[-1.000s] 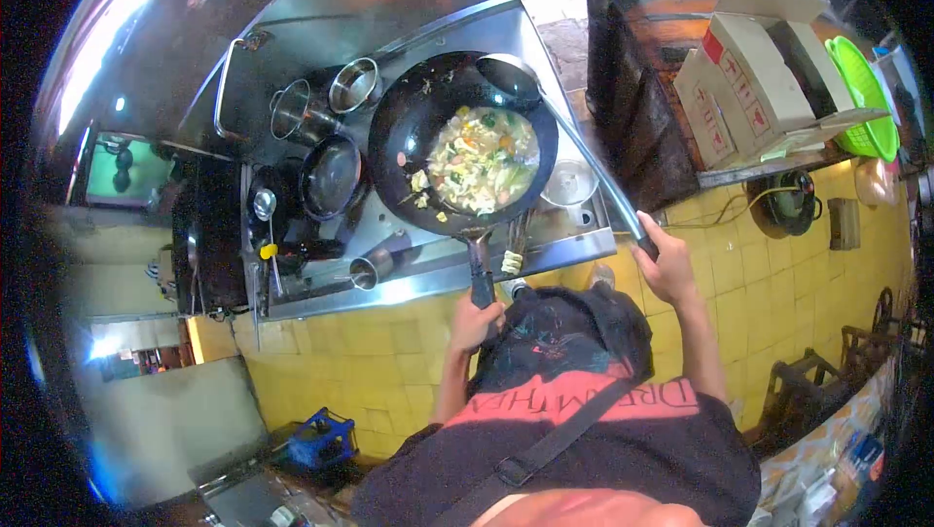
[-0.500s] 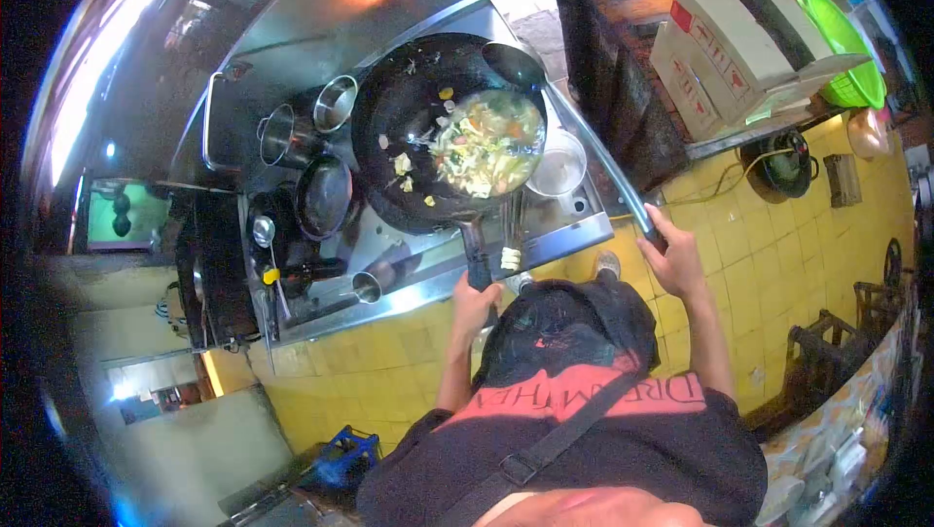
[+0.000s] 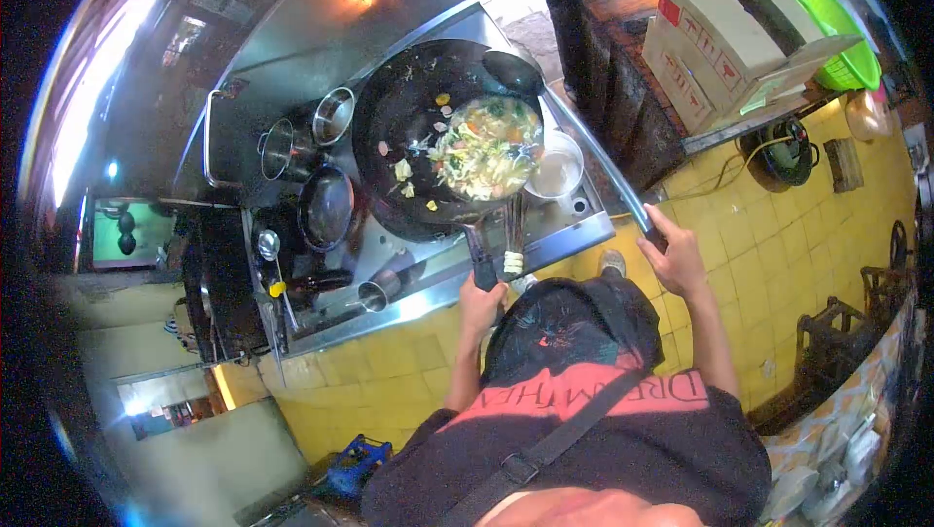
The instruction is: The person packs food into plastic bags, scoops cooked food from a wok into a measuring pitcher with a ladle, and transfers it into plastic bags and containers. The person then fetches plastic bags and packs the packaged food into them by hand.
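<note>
A dark wok [image 3: 399, 89] sits on the steel stove, with chopped vegetables and pale pieces in liquid [image 3: 486, 149] on its right side. My left hand [image 3: 481, 305] is closed around the wok's handle at the near side. The long shaft of a ladle [image 3: 598, 159] runs down to my right hand [image 3: 673, 253], which is wrapped round its dark end. The ladle's bowl rests at or over the wok's far right rim; whether it touches is unclear. Bits of food lie scattered on the wok's left wall.
Left of the wok stand metal pots [image 3: 334, 116], a small dark pan [image 3: 327, 208] and a steel cup [image 3: 377, 291]. A white bowl [image 3: 556, 167] sits beside the wok's right edge. A cardboard box [image 3: 705, 50] and green baskets [image 3: 844, 45] stand at the right.
Since the first frame, the view has shifted, and the food has spread differently, with more bits on the wok's left wall. Both hands keep their hold on handle and ladle.
</note>
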### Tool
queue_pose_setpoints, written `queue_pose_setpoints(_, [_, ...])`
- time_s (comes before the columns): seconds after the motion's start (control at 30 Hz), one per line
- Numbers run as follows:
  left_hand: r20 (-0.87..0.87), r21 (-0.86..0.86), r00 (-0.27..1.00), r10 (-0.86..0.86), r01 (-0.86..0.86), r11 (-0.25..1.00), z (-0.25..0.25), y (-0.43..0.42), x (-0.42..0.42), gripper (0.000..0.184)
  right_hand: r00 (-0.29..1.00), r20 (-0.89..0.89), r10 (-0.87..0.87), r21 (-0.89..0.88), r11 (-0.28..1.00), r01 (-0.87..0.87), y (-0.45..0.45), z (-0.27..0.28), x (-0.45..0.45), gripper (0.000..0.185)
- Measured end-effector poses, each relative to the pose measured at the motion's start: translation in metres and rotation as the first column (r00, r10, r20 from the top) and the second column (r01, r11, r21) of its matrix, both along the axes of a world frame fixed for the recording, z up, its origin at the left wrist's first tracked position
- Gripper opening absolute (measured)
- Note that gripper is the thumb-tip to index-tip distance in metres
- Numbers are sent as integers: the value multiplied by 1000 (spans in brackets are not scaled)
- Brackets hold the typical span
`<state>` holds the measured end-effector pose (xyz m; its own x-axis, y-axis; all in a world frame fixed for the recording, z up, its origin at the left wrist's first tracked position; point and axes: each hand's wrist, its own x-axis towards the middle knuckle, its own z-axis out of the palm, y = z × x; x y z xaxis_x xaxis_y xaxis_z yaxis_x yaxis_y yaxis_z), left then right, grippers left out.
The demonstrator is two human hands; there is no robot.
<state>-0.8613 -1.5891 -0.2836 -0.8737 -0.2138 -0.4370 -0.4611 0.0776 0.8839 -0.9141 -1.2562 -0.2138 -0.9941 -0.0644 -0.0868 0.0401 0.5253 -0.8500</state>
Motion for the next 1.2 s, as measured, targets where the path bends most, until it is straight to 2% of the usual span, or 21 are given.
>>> queue_pose_setpoints(0.13, [1,44,1000,9,-9,999,-8,-2,-1,17,1000,16,6,9,1000,-6,0,-5,-2,50])
queue_pose_setpoints(0.23, [10,-18,1000,-9,9,1000,-9,-2,-3,17,998,-65,18,-3,1000,-18,1,-9,-3,50])
queue_pose_setpoints(0.33, [0,-47,1000,-10,10,999,-8,-2,-3,15,999,9,33,11,999,-33,0,1,-3,50])
queue_pose_setpoints(0.4, [10,-53,1000,9,-9,999,-3,0,-4,16,989,141,41,37,998,-47,0,8,-5,51])
queue_pose_setpoints(0.43, [8,-55,1000,12,-11,998,0,2,-6,16,989,140,43,36,998,-49,1,4,-5,51])
queue_pose_setpoints(0.5, [-53,-95,999,-4,-1,995,5,4,-6,16,998,-33,53,-21,998,-53,3,-8,-2,51])
queue_pose_setpoints(0.63, [-43,-50,999,13,-15,999,-1,3,-9,15,999,4,51,4,999,-51,7,-4,1,51])
queue_pose_setpoints(0.7, [-59,-146,998,-28,19,989,-2,4,-12,14,996,70,59,14,998,-60,9,5,3,51])
queue_pose_setpoints(0.83, [-8,-145,1000,19,-20,989,-10,2,-10,14,996,72,54,17,998,-55,21,2,14,51])
queue_pose_setpoints(0.9, [-29,-130,1000,2,-6,991,-22,-3,-10,14,990,101,96,129,986,-109,27,12,14,50])
queue_pose_setpoints(1.03, [-47,-99,998,39,-43,994,-10,3,-10,16,993,-15,117,133,985,-114,38,-5,19,49])
queue_pose_setpoints(1.1, [-88,-223,996,22,-41,974,-13,3,-10,19,996,-27,81,110,991,-77,32,-6,15,48])
queue_pose_setpoints(1.13, [-94,-220,995,25,-45,974,-10,2,-10,19,996,-32,83,113,990,-79,26,-9,12,48])
queue_pose_setpoints(1.2, [-85,-391,993,-77,38,920,-2,2,-10,24,991,-127,28,166,986,-7,8,-19,3,47])
